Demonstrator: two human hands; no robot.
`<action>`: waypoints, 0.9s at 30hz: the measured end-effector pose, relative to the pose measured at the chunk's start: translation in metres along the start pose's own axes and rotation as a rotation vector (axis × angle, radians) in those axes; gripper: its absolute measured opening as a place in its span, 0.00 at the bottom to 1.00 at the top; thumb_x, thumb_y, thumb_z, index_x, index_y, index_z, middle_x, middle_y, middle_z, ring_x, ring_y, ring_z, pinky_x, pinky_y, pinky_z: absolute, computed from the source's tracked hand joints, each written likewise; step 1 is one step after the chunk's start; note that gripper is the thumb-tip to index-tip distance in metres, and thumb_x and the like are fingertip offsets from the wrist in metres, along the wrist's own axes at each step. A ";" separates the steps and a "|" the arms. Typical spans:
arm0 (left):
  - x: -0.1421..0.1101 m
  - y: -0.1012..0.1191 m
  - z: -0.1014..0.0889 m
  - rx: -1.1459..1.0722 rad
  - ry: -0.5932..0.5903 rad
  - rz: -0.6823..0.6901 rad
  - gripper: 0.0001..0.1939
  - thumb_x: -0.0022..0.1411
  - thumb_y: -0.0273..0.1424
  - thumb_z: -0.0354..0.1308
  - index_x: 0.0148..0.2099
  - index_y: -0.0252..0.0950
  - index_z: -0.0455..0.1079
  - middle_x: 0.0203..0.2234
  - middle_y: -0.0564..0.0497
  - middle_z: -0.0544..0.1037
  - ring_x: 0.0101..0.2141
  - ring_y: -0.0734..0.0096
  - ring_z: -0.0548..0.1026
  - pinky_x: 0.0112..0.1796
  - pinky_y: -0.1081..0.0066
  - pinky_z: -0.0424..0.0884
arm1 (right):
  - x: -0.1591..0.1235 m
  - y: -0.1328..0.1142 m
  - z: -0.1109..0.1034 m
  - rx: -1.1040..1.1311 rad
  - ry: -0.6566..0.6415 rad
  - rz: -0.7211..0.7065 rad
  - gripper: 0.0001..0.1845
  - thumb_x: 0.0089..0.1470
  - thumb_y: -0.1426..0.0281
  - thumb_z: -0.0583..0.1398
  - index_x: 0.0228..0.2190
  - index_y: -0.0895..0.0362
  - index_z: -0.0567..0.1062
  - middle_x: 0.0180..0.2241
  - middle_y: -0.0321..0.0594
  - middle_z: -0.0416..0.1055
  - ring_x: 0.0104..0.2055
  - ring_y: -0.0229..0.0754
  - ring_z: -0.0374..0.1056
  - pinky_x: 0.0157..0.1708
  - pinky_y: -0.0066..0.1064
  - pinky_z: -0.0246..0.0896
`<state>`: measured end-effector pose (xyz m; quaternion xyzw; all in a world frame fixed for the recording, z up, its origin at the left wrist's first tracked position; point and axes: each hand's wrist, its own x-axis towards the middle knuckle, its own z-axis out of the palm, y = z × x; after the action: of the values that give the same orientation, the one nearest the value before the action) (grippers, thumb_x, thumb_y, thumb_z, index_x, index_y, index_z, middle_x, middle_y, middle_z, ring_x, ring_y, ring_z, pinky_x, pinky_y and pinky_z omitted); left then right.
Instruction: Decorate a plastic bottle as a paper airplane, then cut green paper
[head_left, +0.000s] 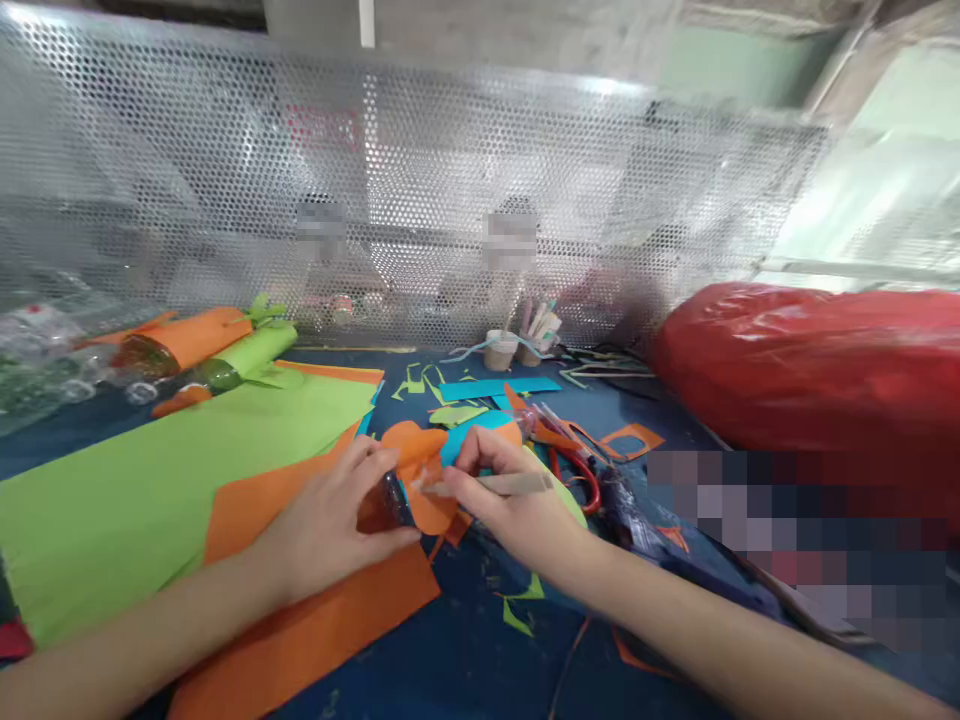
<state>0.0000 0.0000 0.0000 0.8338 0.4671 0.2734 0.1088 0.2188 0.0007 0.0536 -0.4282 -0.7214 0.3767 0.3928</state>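
My left hand is closed around the near end of a plastic bottle that lies on the table. Blue paper wraps the bottle farther along, and a rounded orange paper cutout sits at its near end. In my right hand is a pale, pen-like stick, pinched between thumb and fingers. Its tip points left at the orange paper; the blurred view does not show whether it touches. Under my left hand lies a sheet of orange paper, partly over a large green sheet.
Paper-wrapped bottles, one orange and one green, lie at the left beside clear bottles. Red-handled scissors and paper scraps are near my right hand. Cups of tools stand behind; a red bag is at right.
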 end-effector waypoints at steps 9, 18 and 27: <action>0.002 -0.004 0.002 -0.016 0.021 -0.001 0.24 0.62 0.49 0.60 0.54 0.44 0.62 0.45 0.49 0.70 0.39 0.60 0.75 0.38 0.59 0.74 | 0.002 0.004 -0.001 -0.016 0.014 -0.001 0.12 0.51 0.65 0.60 0.23 0.53 0.62 0.19 0.28 0.58 0.21 0.33 0.53 0.19 0.25 0.49; 0.001 -0.002 0.004 0.012 0.084 0.021 0.21 0.61 0.42 0.59 0.54 0.43 0.62 0.48 0.47 0.71 0.45 0.55 0.75 0.43 0.57 0.76 | 0.001 0.013 -0.005 0.164 0.102 -0.038 0.15 0.64 0.57 0.53 0.29 0.51 0.64 0.16 0.26 0.58 0.19 0.35 0.56 0.23 0.29 0.51; 0.003 0.001 0.003 -0.005 0.100 0.021 0.20 0.61 0.36 0.58 0.54 0.41 0.62 0.51 0.45 0.71 0.45 0.57 0.76 0.44 0.57 0.77 | 0.000 0.019 -0.004 0.125 0.048 -0.155 0.12 0.62 0.63 0.56 0.27 0.53 0.66 0.24 0.30 0.62 0.25 0.35 0.58 0.28 0.30 0.54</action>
<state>0.0039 0.0021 -0.0010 0.8238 0.4623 0.3169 0.0847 0.2284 0.0078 0.0385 -0.3545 -0.7179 0.3791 0.4640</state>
